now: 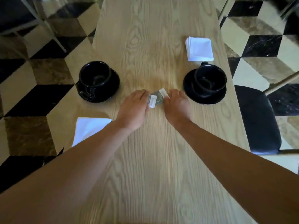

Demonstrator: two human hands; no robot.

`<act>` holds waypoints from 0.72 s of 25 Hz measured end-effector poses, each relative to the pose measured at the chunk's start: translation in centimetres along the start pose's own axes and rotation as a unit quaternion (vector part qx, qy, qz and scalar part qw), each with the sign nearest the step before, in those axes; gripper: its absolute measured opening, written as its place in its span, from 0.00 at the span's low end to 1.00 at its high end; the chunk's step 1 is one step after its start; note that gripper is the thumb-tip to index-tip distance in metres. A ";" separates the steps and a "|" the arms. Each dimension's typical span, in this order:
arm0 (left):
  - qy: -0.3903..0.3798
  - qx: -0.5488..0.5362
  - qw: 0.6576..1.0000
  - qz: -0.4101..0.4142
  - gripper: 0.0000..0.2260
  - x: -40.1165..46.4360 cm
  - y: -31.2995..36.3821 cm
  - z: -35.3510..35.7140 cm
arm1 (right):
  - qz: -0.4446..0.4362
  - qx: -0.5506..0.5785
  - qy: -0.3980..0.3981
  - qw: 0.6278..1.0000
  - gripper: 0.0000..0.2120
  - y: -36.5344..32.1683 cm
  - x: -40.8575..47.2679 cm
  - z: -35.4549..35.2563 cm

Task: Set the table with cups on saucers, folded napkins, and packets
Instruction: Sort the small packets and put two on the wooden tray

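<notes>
Long table (153, 159) of pale wood, with wavy grain lines running down a smooth top.

In the middle, a little bunch of small packets (156, 98) – flat paper ones, grey-green with white ends. Lying flat on the wood between the two hands, overlapping one another.

Left hand (135, 109): palm down, fingers close together and bent down to the left edge of the packets. Fingertips hidden, so cannot tell if pinching or just touching.

Right hand (177, 105): palm down too, fingers curled in, pinching the white end of one packet on the right side.

To the left, a round black cup (95, 75), shiny and deep, standing upright on a round black saucer (113, 88). To the right, a second black cup (210, 78) on a second black saucer (191, 91) – a small handle sticking out at the back.

Beyond the right cup, a square stack of white napkins (199, 48), soft-looking, with the layered edges showing on the left side. Near the left edge of the table, another white napkin (89, 128), folded flat, partly hidden under the left arm.

Beside the table on the right, a chair seat (257, 118) with a dark, smooth cushion. All around, a shiny floor (32, 94) of black, cream and brown stone tiles shaped like diamonds.
</notes>
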State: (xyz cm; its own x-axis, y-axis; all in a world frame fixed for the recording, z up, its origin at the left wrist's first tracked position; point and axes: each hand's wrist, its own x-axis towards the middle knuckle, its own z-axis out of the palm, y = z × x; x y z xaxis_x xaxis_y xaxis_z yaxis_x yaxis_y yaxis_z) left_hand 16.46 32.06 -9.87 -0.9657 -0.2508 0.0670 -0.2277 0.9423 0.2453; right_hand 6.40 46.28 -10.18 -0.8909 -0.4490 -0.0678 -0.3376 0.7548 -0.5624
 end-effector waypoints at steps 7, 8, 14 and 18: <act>-0.024 -0.012 0.997 -0.071 0.21 1.0 -0.5 0.9 | 0.028 0.049 0.027 0.998 0.20 -0.1 0.1 1.5; -0.037 -0.047 0.993 -0.103 0.19 1.2 -0.6 0.6 | 0.030 0.075 0.029 0.996 0.17 -0.2 -0.1 1.3; -0.054 -0.177 0.971 -0.154 0.01 -0.6 1.3 -1.4 | 0.057 0.232 -0.010 0.971 0.09 -0.6 -2.8 -1.0; -0.052 -0.247 0.947 -0.196 0.11 -4.6 2.8 -3.5 | 0.114 0.262 -0.011 0.958 0.08 0.0 -7.2 -2.9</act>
State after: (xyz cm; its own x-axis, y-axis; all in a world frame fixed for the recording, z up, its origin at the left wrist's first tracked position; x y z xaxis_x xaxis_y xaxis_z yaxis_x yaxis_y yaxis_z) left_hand 20.70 35.09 -6.15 -0.8317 -0.5133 -0.2119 -0.5101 0.5553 0.6568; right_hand 11.89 50.90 -7.30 -0.9146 -0.3151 -0.2534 0.0697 0.4944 -0.8664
